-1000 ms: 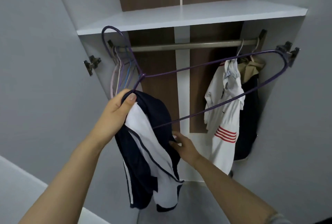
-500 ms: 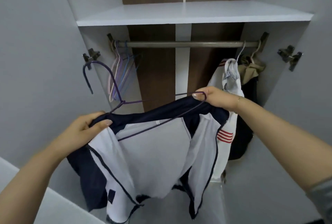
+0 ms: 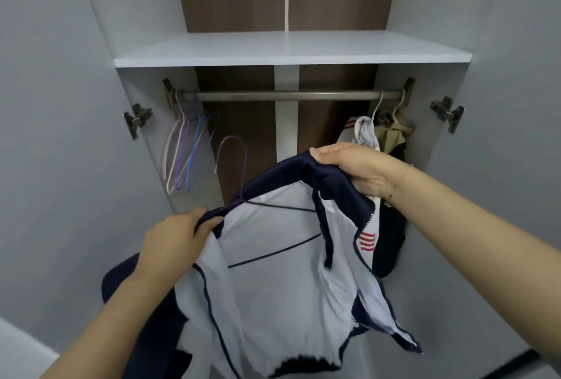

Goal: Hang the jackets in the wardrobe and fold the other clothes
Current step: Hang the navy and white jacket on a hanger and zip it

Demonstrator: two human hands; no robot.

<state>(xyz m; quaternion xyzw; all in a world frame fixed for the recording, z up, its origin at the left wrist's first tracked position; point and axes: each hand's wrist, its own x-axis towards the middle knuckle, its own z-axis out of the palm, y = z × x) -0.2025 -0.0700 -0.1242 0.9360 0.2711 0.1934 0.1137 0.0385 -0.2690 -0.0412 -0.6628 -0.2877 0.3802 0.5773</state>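
Head view. Open wardrobe ahead, white shelf above a metal rail.

Navy-and-white jacket held spread in front of the wardrobe, below rail level, lining side facing the camera. Purple wire hanger threaded inside the jacket; hook standing up clear of the collar, not on the rail; wire arms visible across the white lining.

Left hand gripping the left shoulder of the jacket, fingers curled round the navy edge, thumb on top. Right hand gripping the right shoulder at the collar, fingers folded over the navy fabric, raised higher than the left. Jacket therefore tilted, right side up. Front panels hanging open; navy sleeve drooping behind the left forearm.

Bunch of empty hangers at far left end of the rail, pink, purple and blue wire. At far right end, white garment with red stripes hanging, partly hidden behind the right hand; beside it a tan garment over a dark one. Door hinges on both side panels.
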